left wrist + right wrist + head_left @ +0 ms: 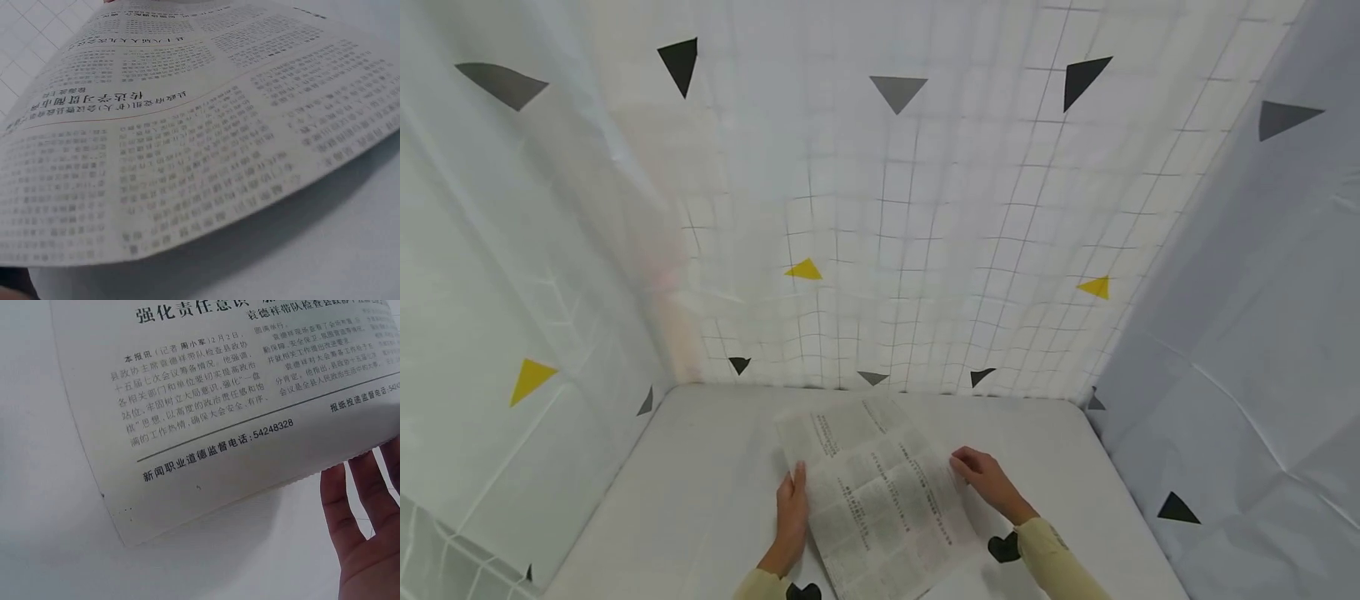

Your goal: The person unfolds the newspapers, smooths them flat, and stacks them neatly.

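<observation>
A printed newspaper (880, 500) lies at a slant over the white table, its near part raised toward me. My left hand (792, 517) grips its left edge, with the thumb side up. At the opposite edge, my right hand (992, 482) pinches the paper with bent fingers. In the right wrist view, the fingertips of that hand (369, 531) pass behind the edge of the newspaper (206, 425), and the thumb is hidden. The left wrist view has the newspaper (187, 137) bowed up off the table, with only a sliver of the left hand (9, 294) showing.
The white table (700, 467) is enclosed by pale sheeting at the left, back and right. A grid pattern and black, grey and yellow triangles mark the back sheet (895, 250). Small dark pieces (1003, 547) sit by both wrists.
</observation>
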The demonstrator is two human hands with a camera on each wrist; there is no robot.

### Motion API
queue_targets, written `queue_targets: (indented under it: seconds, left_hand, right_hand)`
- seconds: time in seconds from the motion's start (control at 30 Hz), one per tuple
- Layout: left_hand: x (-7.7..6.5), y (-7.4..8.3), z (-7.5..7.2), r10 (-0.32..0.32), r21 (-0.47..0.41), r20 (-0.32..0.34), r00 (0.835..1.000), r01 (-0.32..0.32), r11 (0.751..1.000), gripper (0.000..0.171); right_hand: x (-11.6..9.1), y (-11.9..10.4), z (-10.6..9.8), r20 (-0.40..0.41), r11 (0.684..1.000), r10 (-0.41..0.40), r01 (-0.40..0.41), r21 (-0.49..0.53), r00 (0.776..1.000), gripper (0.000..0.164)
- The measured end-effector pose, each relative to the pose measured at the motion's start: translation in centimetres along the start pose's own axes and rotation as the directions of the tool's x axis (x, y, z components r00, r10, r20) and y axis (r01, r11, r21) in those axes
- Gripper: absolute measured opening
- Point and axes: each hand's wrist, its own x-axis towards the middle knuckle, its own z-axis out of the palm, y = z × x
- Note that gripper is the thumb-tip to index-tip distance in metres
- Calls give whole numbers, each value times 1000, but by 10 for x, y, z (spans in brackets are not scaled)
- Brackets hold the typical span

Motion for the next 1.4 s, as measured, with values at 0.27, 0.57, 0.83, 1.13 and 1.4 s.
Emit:
queue_targets:
  seconds: [0.27,0.57,0.83,1.13,1.4]
  left_hand:
    - [1,-2,2,-38,56,-86,996,43,998,55]
    - [1,1,5,11,89,-204,979,8,996,48]
    - [-3,6,21,119,109,-339,933,-86,990,44]
    - [-2,8,35,220,221,-414,883,-136,966,40]
    - [-14,21,48,264,276,-306,915,-180,944,14]
  right_hand:
    - [-5,8,0,45,1000,-2,2,4,999,28]
    - [-4,8,-2,43,998,2,-4,62,999,30]
    - [-3,0,-7,29,1000,-16,16,19,999,32]
    - [-2,-9,-4,7,999,-30,30,-17,1000,25]
    - [-4,-11,1,9,1000,-25,25,-11,1000,25]
